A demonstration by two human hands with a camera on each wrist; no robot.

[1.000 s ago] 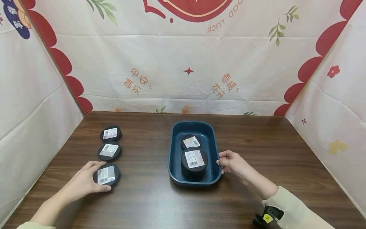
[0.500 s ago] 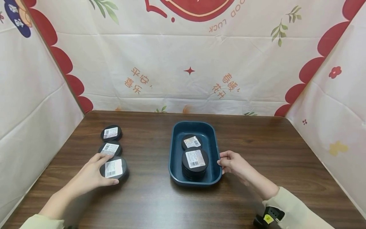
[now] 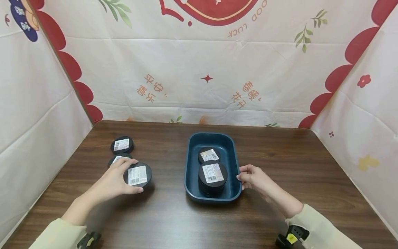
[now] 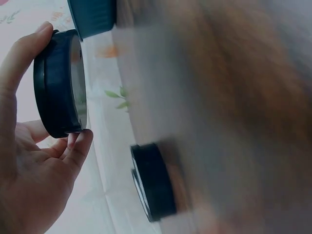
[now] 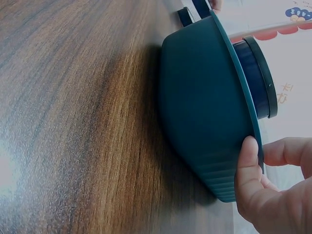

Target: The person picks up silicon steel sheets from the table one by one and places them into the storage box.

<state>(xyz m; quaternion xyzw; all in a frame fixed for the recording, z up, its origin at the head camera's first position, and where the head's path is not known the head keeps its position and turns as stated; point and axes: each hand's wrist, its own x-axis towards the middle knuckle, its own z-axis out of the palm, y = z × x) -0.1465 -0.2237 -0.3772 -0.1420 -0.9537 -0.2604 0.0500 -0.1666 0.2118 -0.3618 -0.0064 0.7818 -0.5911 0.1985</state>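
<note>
My left hand (image 3: 119, 178) grips a flat round black container (image 3: 138, 175) by its sides, thumb and fingers on opposite edges. Its white barcode label faces up, and the left wrist view has the container (image 4: 58, 85) lifted off the table. My right hand (image 3: 253, 176) pinches the right rim of a dark blue tray (image 3: 189, 180), as the right wrist view confirms with the thumb (image 5: 248, 165) on the outer wall. Inside the tray stand a stack of similar black containers (image 3: 212, 174) and, behind it, another labelled container (image 3: 209, 154).
On the table's left are two more black containers, the rear one (image 3: 122, 145) in full sight and the nearer one (image 3: 115, 159) partly behind my left hand. The brown wooden table (image 3: 174, 221) ends at a white printed cloth (image 3: 186, 93) at the back and sides.
My left hand has picked up the nearest container on the left and carried it right and away from me, towards the tray. My right hand has stayed at the tray's rim.
</note>
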